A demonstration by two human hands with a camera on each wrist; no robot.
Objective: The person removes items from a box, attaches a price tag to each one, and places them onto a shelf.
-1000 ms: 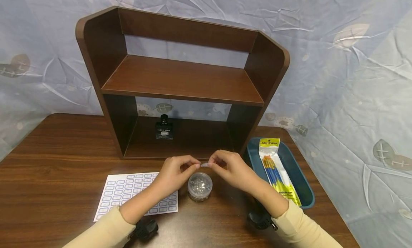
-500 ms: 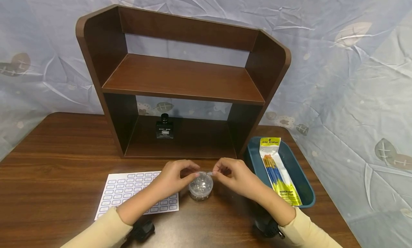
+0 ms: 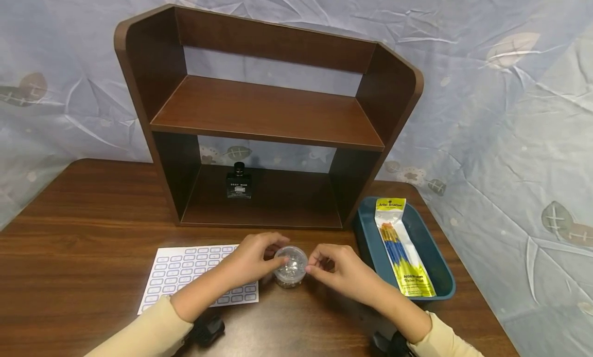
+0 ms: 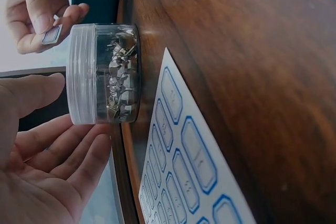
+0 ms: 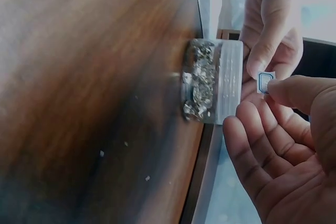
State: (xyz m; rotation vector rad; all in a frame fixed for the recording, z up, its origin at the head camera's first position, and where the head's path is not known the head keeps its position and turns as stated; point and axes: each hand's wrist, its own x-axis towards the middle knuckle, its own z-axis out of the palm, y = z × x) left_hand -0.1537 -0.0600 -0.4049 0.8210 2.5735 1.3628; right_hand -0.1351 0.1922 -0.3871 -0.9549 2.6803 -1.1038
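Note:
A round clear jar with a translucent lid stands on the table, several shiny metallic bits inside it. My left hand is at its left and far side. The thumb is over the lid edge and the relaxed fingers lie along the back; whether they press on it cannot be told. Right of the jar, my right hand pinches a small blue-bordered sticker label between thumb and index finger, close to the lid. A sheet of blue-bordered labels lies partly under my left forearm.
A brown two-tier shelf stands behind, with a dark perfume bottle on its lower level. At the right is a blue tray holding a pack of artist brushes. Tiny pale specks dot the table.
Both hands have come down and nearer from beyond the jar. The left hand has let go of the label and moved to the jar; the right hand keeps the label.

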